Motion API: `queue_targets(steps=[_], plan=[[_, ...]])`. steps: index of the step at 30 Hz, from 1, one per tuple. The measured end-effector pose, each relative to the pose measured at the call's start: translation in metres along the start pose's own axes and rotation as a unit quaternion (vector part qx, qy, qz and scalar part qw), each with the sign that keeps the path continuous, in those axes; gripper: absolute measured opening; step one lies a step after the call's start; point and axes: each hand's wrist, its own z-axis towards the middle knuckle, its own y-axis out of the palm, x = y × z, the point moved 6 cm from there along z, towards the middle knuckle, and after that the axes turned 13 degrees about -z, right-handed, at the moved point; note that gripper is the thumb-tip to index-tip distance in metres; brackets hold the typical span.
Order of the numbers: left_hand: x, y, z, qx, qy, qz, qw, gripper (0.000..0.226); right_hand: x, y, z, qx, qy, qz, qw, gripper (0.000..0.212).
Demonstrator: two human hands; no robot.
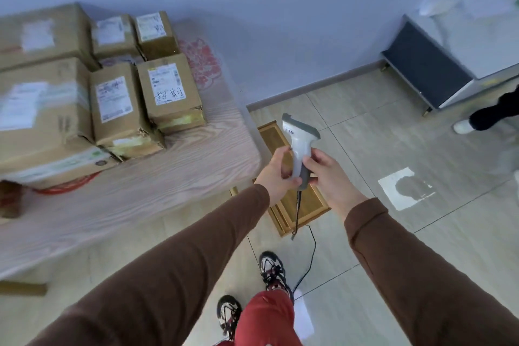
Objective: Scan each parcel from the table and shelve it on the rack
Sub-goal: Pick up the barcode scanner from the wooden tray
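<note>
Right now both hands meet on the scanner (300, 146), held upright over the floor (393, 154) just off the table's (168, 177) right end. The left hand (276, 174) curls round the lower handle, thumb near the base; the right hand (328, 174) pinches the handle from the other side with its fingertips. It looks like a hand-to-hand transfer or a regrip, so neither hold seems fully settled, and a slip here could drop the scanner onto the tiles. The cable (309, 250) hangs from the base and trails down past the shoes (272, 270); a step could snag it and jerk the scanner loose. The parcels (140, 98) lie well to the left of the hands, stacked on the table against the wall, labels facing up. The nearest, a box with handwriting on its label (167, 84), sits at the stack's right edge, up and left of the left hand. No parcel is in hand, so scanning seems not yet begun. Another person's leg (494, 112) stands at the far right beside a white cabinet (483, 45); whether that is the rack cannot be told.
</note>
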Motion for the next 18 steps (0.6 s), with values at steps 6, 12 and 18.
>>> queue_targets(steps=[6,12,18], plan=[[0.042,-0.041,-0.036,0.000,-0.002,-0.049,0.999,0.089,-0.072,0.025,-0.021,-0.051,-0.021,0.038,0.998,0.034],[0.077,-0.101,-0.031,0.042,0.002,-0.098,0.994,0.091,-0.140,0.072,0.005,-0.107,0.026,0.114,0.987,0.039],[0.096,-0.169,-0.011,0.136,0.051,-0.099,0.984,0.073,-0.189,0.125,0.064,-0.166,0.038,0.167,0.971,0.022]])
